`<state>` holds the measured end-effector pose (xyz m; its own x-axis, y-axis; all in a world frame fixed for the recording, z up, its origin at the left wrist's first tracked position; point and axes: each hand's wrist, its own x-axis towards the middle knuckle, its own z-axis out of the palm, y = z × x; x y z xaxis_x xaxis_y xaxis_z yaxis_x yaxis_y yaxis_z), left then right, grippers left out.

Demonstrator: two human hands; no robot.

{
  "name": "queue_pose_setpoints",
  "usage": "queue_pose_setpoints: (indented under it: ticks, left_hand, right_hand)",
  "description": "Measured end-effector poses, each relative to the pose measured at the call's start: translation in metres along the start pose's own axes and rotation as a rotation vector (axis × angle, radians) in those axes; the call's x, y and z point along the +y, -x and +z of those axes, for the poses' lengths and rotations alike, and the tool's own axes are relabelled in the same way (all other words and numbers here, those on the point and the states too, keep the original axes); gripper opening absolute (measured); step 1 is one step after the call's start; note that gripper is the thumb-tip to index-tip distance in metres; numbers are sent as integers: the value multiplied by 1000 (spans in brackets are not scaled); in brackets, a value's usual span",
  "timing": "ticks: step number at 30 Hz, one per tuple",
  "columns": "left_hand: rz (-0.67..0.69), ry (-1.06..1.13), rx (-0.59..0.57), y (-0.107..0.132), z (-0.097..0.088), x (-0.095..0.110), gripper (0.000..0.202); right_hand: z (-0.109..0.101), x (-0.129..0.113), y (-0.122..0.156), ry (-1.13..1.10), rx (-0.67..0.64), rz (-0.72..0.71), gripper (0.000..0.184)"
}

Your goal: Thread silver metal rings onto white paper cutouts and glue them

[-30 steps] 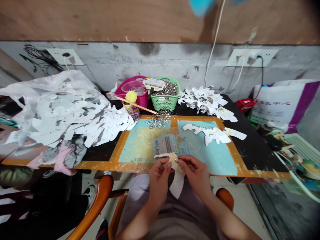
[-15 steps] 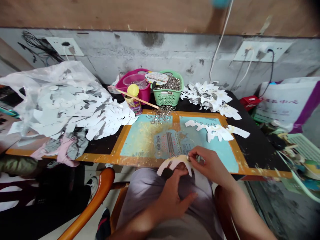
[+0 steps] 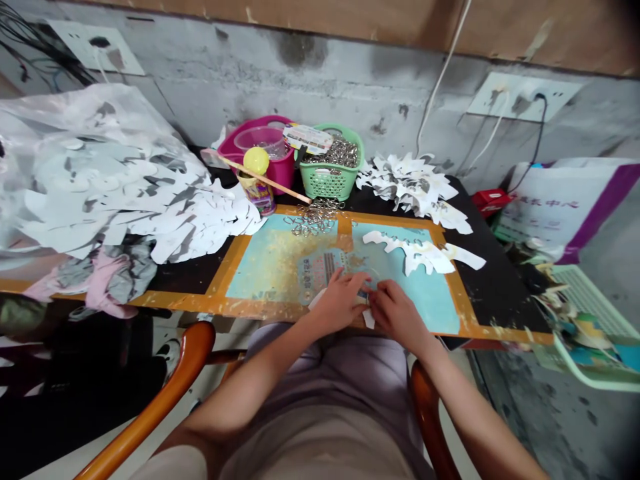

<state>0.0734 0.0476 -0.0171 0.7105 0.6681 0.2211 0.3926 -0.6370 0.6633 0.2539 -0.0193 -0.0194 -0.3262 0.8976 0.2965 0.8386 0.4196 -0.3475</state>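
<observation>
My left hand (image 3: 341, 301) is closed over a white cut-out piece (image 3: 369, 319) at the table's front edge and covers most of it. Only small white parts show beside the fingers. Close against it, my right hand (image 3: 397, 312) is pinched at the piece's right side, on what looks like a small metal ring; the fingertips hide most of it. Beyond the hands lie a heap of loose metal rings (image 3: 317, 217) and, to the right, white toothed cut-outs (image 3: 425, 255) with rings along their edge. A printed clear sheet (image 3: 320, 267) is partly under my left hand.
A large heap of white cut-outs (image 3: 110, 187) spills from a plastic bag at left. At the back stand a green basket (image 3: 327, 181) of metal rings, a pink basket (image 3: 283, 170) and a cup (image 3: 260, 193) with a stick across it. More cut-outs (image 3: 410, 187) lie back right.
Both hands have moved up from my lap to the table's front edge with the white piece. My left hand now lies over the piece, hiding it. The view has shifted slightly.
</observation>
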Motion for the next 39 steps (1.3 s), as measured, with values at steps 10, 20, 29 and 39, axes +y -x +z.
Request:
queue_pose_setpoints:
  ticks: [10, 20, 29, 39]
  left_hand:
    - [47, -25, -18, 3, 4, -6, 21]
    - [250, -244, 74, 12, 8, -4, 20]
    - [185, -271, 59, 12, 9, -5, 17]
    - [298, -382, 52, 14, 11, -4, 21]
  right_hand:
    - [5, 3, 20, -55, 16, -48, 13]
    - [-10, 19, 12, -241, -9, -103, 23]
    - [-1, 27, 25, -29, 54, -240, 17]
    - [-8, 20, 33, -187, 91, -158, 28]
